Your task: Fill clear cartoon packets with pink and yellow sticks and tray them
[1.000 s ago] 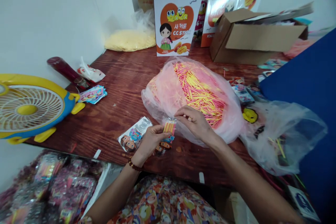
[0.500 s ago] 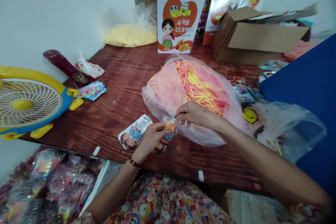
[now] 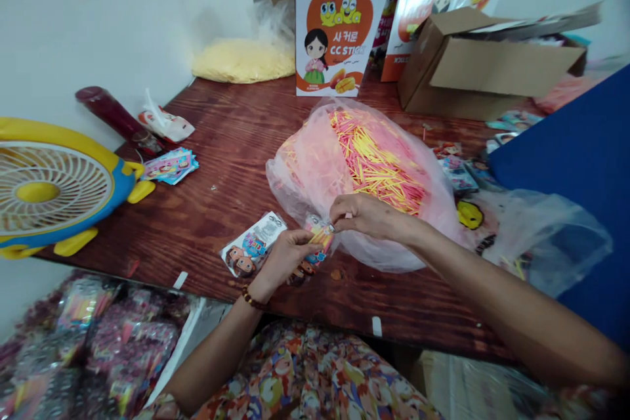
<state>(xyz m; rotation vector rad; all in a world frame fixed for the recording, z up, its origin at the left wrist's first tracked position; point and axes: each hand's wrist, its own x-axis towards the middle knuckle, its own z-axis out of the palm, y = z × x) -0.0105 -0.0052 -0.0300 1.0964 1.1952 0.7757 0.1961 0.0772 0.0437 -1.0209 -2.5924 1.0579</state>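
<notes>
My left hand (image 3: 285,256), a beaded bracelet at its wrist, pinches a small clear printed packet (image 3: 326,246) with yellow and pink sticks (image 3: 321,236) in it. At the packet's upper right edge, my right hand (image 3: 361,215) has thumb and fingers closed; the exact contact is too small to make out. Flat printed packets (image 3: 253,244) lie on the table left of my left hand, and part of another shows under it. Right behind my hands sits a large see-through plastic bag (image 3: 315,151), open at the top, heaped with loose pink and yellow sticks (image 3: 378,167).
A yellow-blue fan (image 3: 59,184), a dark red bottle (image 3: 111,111) and printed packets (image 3: 172,165) stand left. Behind are a CC Stick carton (image 3: 332,33) and an open cardboard box (image 3: 492,72). Filled packets (image 3: 123,341) lie below the table's front edge; a blue panel (image 3: 566,164) rises right.
The view has shifted slightly. My right hand has stayed close to the packet's top edge, its fingers now more curled, and the packet shows a little more between both hands.
</notes>
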